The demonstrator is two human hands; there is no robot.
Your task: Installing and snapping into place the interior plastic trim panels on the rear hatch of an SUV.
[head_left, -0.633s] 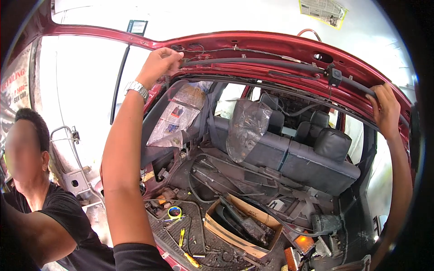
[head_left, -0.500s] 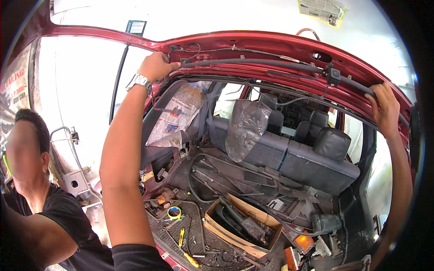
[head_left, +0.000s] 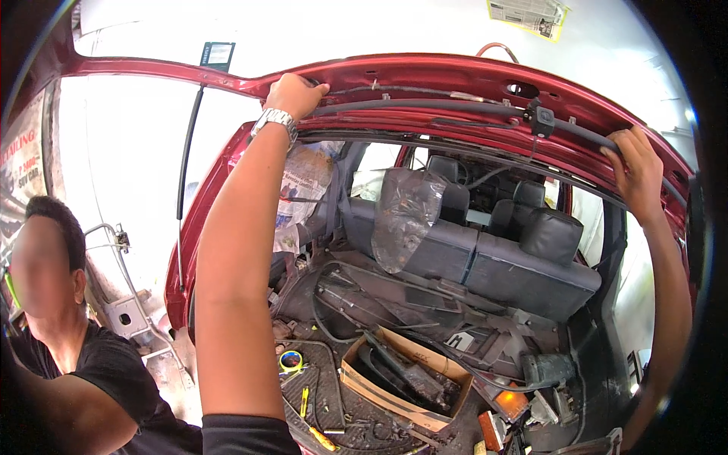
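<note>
Overhead, a long dark grey tube (head_left: pixel 432 106) runs along the inside of the raised red tailgate (head_left: pixel 402 68). My right hand (head_left: pixel 638 171) has its fingers curled round the tube near its right end. A small black block (head_left: pixel 540 121) sits on the tube between my hands, closer to the right one. My left hand (head_left: pixel 297 96), with a metal wristwatch (head_left: pixel 274 121) below it, is closed at the tailgate's left part, just above the tube's left end. What its fingers hold is hidden. A thin dark cable (head_left: pixel 413 87) lies along the panel above the tube.
Below is the cargo area, with an open cardboard box (head_left: pixel 362 383) of dark trim parts, yellow-handled screwdrivers (head_left: pixel 305 402), a roll of tape (head_left: pixel 290 361) and an orange lamp (head_left: pixel 511 404). A plastic sheet (head_left: pixel 407 220) hangs over the rear seat (head_left: pixel 523 269). Another person (head_left: pixel 91 364) stands at left.
My left hand has moved right and slightly up, off the tube's left end and onto the panel above it. My right hand keeps its grip on the tube.
</note>
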